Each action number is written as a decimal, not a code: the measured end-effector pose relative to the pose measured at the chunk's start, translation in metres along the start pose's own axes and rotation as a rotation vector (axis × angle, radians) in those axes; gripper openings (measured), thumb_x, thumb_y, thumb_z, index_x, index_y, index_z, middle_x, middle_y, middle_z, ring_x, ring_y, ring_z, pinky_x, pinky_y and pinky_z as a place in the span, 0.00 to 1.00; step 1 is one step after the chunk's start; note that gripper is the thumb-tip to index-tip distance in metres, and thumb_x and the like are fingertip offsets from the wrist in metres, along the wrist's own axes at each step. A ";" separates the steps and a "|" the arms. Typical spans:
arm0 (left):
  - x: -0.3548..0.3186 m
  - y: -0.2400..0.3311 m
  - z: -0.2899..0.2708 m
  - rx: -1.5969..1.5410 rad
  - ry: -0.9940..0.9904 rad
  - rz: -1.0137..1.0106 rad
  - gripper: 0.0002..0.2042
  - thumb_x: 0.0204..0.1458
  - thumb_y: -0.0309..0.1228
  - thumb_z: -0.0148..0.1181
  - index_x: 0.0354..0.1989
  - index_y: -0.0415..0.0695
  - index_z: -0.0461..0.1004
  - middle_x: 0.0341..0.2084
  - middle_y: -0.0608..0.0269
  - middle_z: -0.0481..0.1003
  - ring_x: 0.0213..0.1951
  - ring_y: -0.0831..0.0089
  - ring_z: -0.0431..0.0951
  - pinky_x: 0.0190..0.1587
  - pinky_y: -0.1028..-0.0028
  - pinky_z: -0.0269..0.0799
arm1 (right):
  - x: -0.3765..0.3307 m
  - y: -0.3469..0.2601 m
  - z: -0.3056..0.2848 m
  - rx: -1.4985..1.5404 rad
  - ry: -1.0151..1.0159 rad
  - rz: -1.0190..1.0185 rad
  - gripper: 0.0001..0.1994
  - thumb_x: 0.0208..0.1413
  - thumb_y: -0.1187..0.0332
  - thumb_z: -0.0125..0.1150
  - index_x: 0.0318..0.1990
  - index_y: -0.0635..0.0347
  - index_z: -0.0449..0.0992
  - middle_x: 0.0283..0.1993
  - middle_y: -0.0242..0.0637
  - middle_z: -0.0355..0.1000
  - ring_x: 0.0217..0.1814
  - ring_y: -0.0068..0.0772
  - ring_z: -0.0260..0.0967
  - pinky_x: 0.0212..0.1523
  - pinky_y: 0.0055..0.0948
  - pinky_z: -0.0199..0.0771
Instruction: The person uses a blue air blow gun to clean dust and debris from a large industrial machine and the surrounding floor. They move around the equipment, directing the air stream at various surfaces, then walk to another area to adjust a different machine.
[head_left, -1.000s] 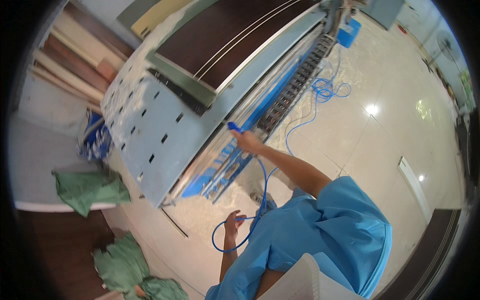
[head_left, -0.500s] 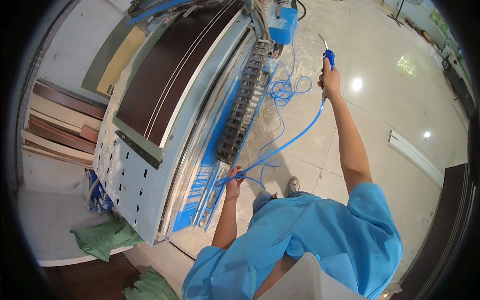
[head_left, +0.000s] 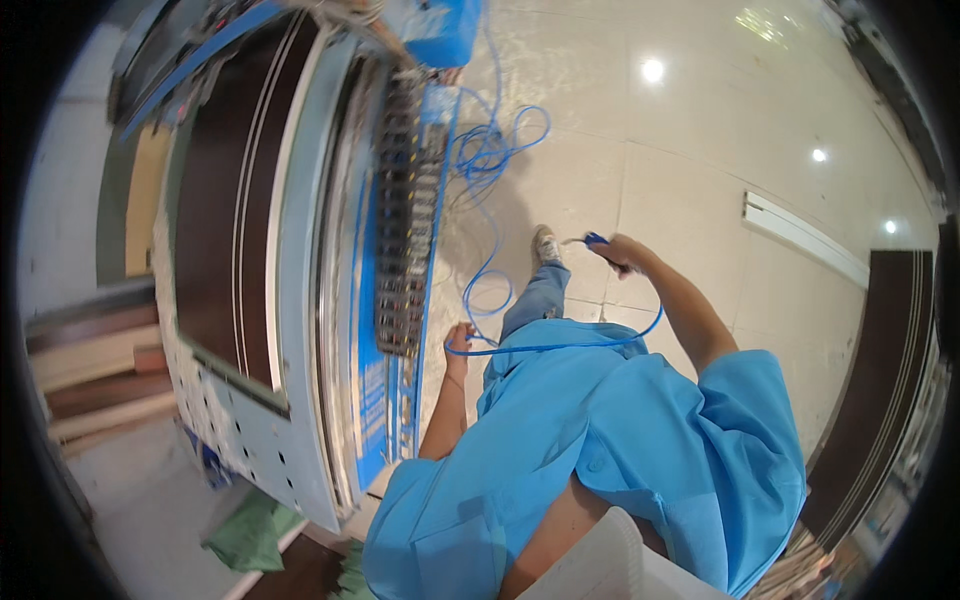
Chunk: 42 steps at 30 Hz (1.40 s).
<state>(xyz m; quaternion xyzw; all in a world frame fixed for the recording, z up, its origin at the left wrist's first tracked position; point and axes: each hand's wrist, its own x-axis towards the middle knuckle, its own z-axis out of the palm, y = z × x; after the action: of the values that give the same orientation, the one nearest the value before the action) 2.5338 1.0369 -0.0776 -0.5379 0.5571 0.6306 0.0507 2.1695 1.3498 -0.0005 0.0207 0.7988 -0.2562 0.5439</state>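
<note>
In my right hand (head_left: pixel 626 255) is a blue air blow gun (head_left: pixel 597 240), its thin bent metal nozzle pointing left near my shoe. From the gun a blue air hose (head_left: pixel 570 347) loops down and crosses in front of my body to my left hand (head_left: pixel 459 345). The left hand's fingers are closed around the hose, close beside the machine's blue side. A dark brown panel (head_left: pixel 225 200) with pale double lines lies on the bed of the large machine (head_left: pixel 310 250). A black cable chain (head_left: pixel 398 220) runs along the machine's near side.
More blue hose lies coiled on the tiled floor (head_left: pixel 484 150) next to the machine. A white strip (head_left: pixel 800 237) rests on the floor at right. Another dark lined panel (head_left: pixel 868 400) stands at the right edge. Boards (head_left: pixel 100 370) are stacked at far left, above green cloth (head_left: pixel 250 535).
My right hand has drawn the blow gun back toward my body, and its nozzle now points left. The hose bends into a slack loop. My view has turned rightward.
</note>
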 end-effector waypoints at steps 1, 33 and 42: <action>0.013 0.009 0.016 -0.034 -0.072 0.037 0.19 0.63 0.47 0.53 0.43 0.43 0.78 0.36 0.63 0.80 0.41 0.74 0.78 0.43 0.70 0.70 | 0.004 0.029 -0.017 0.117 0.037 0.052 0.30 0.59 0.41 0.58 0.22 0.63 0.70 0.16 0.38 0.64 0.13 0.34 0.66 0.13 0.36 0.71; 0.159 0.541 0.558 0.993 -0.575 0.654 0.18 0.64 0.43 0.54 0.40 0.39 0.81 0.34 0.52 0.81 0.40 0.65 0.80 0.45 0.69 0.73 | 0.125 0.285 -0.563 1.407 0.455 0.228 0.31 0.59 0.30 0.49 0.25 0.51 0.68 0.14 0.21 0.61 0.14 0.19 0.63 0.12 0.22 0.58; 0.196 0.638 0.710 0.789 -0.543 0.403 0.21 0.65 0.47 0.51 0.40 0.38 0.80 0.33 0.61 0.81 0.39 0.73 0.79 0.43 0.72 0.71 | 0.245 0.183 -0.727 0.998 0.173 0.204 0.30 0.59 0.35 0.54 0.18 0.53 0.68 0.12 0.28 0.63 0.10 0.26 0.62 0.12 0.30 0.58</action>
<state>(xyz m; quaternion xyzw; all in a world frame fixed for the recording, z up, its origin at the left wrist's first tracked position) 1.5871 1.2314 0.0503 -0.1767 0.8118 0.4866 0.2700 1.5029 1.7622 -0.0859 0.3766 0.6154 -0.5490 0.4220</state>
